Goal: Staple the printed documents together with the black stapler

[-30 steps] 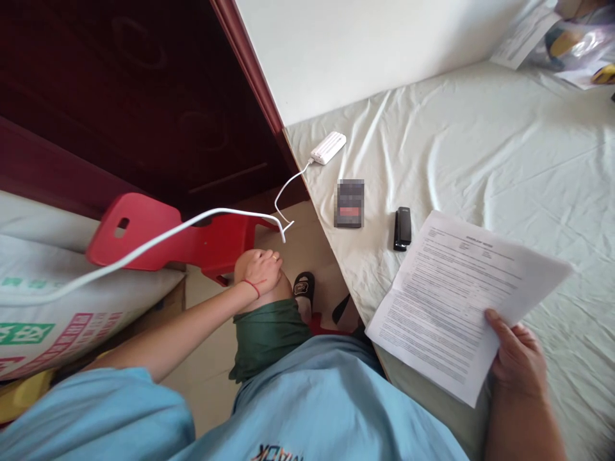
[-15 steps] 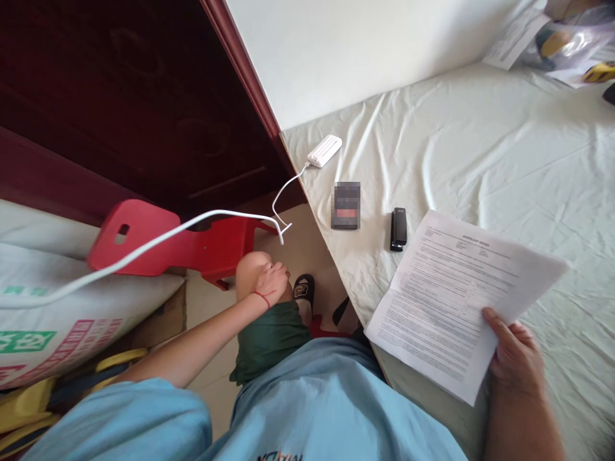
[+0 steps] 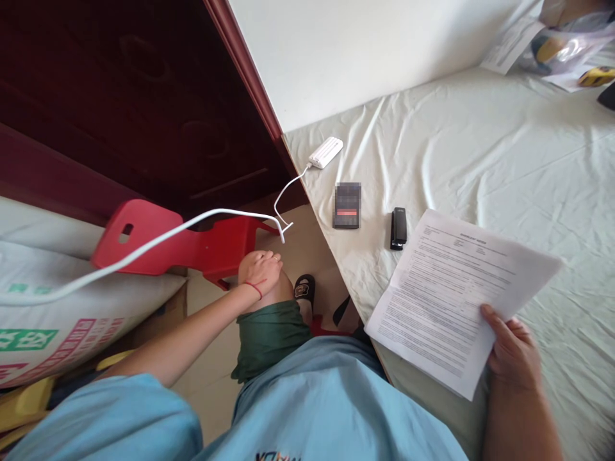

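The right hand (image 3: 512, 352) pinches the near corner of a printed sheet (image 3: 461, 298), thumb on top and fingers curled under it, so the paper juts up and away from the fingers over the edge of the bed (image 3: 480, 141). Just beyond the sheet's far corner lies a small black stapler (image 3: 398, 228); further out from the fingers sits a dark card-like item (image 3: 346, 205), and beyond that a white power bank (image 3: 326, 152) whose white cable (image 3: 192, 221) runs off the bed.

The left hand (image 3: 262, 269) rests flat on the person's bare knee (image 3: 269, 291), fingers loosely bent and holding nothing; a red plastic chair (image 3: 163, 240) stands just past its fingertips.

As a judgement, the sheet is being held up for reading. Laying it down would call for a bare patch of bed beside the stapler.
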Action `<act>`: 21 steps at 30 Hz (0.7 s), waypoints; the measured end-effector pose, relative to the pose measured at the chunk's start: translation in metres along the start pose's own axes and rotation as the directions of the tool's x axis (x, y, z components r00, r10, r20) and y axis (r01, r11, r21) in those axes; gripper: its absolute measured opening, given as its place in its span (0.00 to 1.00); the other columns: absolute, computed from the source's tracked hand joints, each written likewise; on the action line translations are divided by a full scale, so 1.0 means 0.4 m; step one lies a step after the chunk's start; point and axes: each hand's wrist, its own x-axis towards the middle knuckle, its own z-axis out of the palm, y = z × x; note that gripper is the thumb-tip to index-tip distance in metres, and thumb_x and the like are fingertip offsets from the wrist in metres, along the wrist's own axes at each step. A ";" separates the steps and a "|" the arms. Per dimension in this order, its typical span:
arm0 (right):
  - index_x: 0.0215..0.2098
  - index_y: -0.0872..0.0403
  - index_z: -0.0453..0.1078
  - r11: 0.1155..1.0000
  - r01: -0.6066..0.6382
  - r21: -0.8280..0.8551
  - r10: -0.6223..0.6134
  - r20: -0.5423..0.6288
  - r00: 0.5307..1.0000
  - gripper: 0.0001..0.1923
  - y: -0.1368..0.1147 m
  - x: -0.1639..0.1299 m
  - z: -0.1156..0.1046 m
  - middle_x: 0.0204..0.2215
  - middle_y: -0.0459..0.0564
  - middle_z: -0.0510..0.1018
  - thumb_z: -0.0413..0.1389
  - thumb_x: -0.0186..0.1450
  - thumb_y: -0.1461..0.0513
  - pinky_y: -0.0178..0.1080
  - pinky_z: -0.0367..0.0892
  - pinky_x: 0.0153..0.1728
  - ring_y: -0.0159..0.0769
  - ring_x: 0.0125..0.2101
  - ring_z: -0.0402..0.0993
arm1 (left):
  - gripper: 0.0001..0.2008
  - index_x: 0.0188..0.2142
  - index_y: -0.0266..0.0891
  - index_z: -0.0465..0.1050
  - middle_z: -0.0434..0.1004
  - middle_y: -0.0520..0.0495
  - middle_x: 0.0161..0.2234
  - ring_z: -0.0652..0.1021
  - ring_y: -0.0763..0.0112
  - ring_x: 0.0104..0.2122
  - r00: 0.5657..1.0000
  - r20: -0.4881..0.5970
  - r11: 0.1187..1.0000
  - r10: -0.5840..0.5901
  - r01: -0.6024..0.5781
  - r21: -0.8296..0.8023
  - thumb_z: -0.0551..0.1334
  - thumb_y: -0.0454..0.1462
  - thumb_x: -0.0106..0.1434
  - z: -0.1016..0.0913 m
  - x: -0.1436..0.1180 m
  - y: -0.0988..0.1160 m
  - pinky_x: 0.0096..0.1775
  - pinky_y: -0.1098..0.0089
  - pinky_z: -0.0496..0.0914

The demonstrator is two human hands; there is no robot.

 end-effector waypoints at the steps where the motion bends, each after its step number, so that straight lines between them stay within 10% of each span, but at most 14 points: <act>1: 0.31 0.55 0.85 1.000 -0.012 0.001 0.012 -0.008 1.000 0.31 -0.001 -0.001 0.000 0.27 0.48 0.87 0.83 0.29 0.56 0.37 0.84 0.27 0.41 0.20 0.82 | 0.15 0.32 0.41 0.75 0.76 0.38 0.39 0.72 0.54 0.43 1.000 0.012 1.000 0.004 -0.004 -0.025 0.52 0.33 0.70 0.010 -0.008 0.012 0.49 0.53 0.62; 7: 0.31 0.54 0.85 1.000 0.002 0.013 -0.002 -0.015 1.000 0.30 0.000 -0.001 0.005 0.28 0.48 0.87 0.83 0.30 0.56 0.37 0.85 0.28 0.42 0.21 0.83 | 0.14 0.35 0.41 0.77 0.79 0.36 0.42 0.73 0.52 0.48 0.998 0.033 0.999 0.046 -0.045 -0.029 0.52 0.33 0.70 0.023 -0.058 0.058 0.51 0.53 0.61; 14: 0.32 0.54 0.84 1.000 -0.008 0.028 0.007 0.019 1.000 0.28 0.006 0.008 -0.004 0.28 0.48 0.87 0.83 0.33 0.57 0.38 0.86 0.30 0.39 0.19 0.81 | 0.11 0.36 0.40 0.76 0.77 0.35 0.44 0.71 0.49 0.47 0.994 -0.067 0.993 -0.089 0.094 0.074 0.54 0.36 0.68 -0.042 0.003 -0.015 0.47 0.51 0.60; 21: 0.33 0.55 0.85 0.999 -0.011 0.039 0.010 0.020 1.000 0.29 0.010 0.011 -0.009 0.28 0.48 0.87 0.83 0.33 0.58 0.37 0.85 0.28 0.40 0.21 0.82 | 0.15 0.33 0.41 0.74 0.76 0.40 0.38 0.72 0.57 0.42 0.999 0.027 0.999 -0.027 0.028 -0.036 0.50 0.33 0.71 0.010 -0.009 0.040 0.49 0.55 0.63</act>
